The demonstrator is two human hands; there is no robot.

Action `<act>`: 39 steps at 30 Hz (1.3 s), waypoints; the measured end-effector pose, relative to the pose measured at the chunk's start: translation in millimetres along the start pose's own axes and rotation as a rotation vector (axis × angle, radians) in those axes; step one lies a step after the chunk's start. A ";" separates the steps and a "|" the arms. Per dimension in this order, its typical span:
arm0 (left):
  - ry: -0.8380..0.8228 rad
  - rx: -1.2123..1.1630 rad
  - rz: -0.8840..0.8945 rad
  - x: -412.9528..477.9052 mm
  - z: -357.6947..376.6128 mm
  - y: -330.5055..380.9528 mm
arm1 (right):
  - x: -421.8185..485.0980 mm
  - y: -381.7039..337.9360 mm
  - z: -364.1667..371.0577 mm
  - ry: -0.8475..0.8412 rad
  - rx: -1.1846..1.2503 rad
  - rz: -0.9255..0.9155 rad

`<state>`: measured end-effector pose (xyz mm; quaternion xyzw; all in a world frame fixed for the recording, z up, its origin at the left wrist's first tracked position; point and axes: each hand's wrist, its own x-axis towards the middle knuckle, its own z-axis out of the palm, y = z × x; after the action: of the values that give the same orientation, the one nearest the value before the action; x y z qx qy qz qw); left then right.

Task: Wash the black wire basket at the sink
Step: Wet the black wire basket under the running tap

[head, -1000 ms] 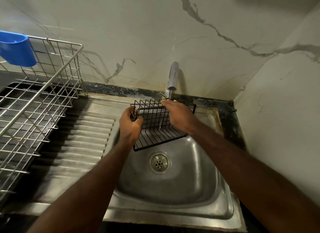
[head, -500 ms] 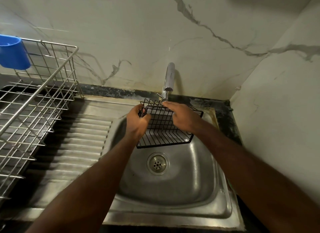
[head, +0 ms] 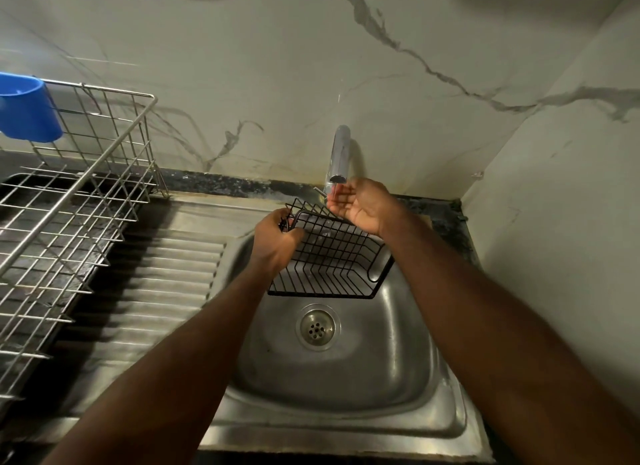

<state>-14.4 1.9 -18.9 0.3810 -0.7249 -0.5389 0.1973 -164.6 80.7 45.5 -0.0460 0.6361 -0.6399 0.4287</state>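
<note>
From the head camera, looking down over the person's arms, the rinsing step is under way. The left hand [head: 275, 243] is gripping the black wire basket [head: 332, 260] by its near left corner, fingers curled round the top rim wire. It is holding the basket tilted over the back half of the sink [head: 398, 378], above and just behind the drain [head: 318, 327]. The right hand [head: 360, 203] is holding nothing. It is lying palm up with fingers loosely spread, cupped right under the spout of the tap [head: 339, 156] and just above the basket's far rim. A thin thread of water may be falling onto those fingers, though I cannot tell for sure in this dim light.

I judge that the person is catching or testing the water before working it over the wires. The next move calls for bringing the basket squarely under the spout and turning it, with the free hand rubbing along the rungs.

As for containers, the basket is carrying nothing that I can see between its wires. The basin is showing only bare steel and the drain. On the worktop to the left, a steel dish rack [head: 79, 201] is standing beside the ribbed draining board [head: 156, 291]. A blue cup [head: 27, 108] is hanging at the rack's back corner, its contents hidden from here.
</note>
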 end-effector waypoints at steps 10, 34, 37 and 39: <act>-0.073 0.067 -0.044 5.0 3.9 0.7 | 7.7 10.0 3.9 -0.085 -0.013 0.078; -0.183 0.154 -0.050 20.9 9.6 29.7 | -15.9 50.0 -36.8 -0.071 -1.048 -0.568; -0.211 0.180 -0.055 24.2 8.0 30.1 | -8.7 54.8 -48.3 -0.001 -1.215 -0.440; -0.236 0.198 -0.066 24.8 9.5 31.9 | -5.8 53.6 -43.5 0.013 -1.228 -0.447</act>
<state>-47.5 -7.0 4.5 0.3563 -0.7796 -0.5121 0.0545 -161.0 127.5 -5.5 -0.4098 0.8637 -0.2340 0.1770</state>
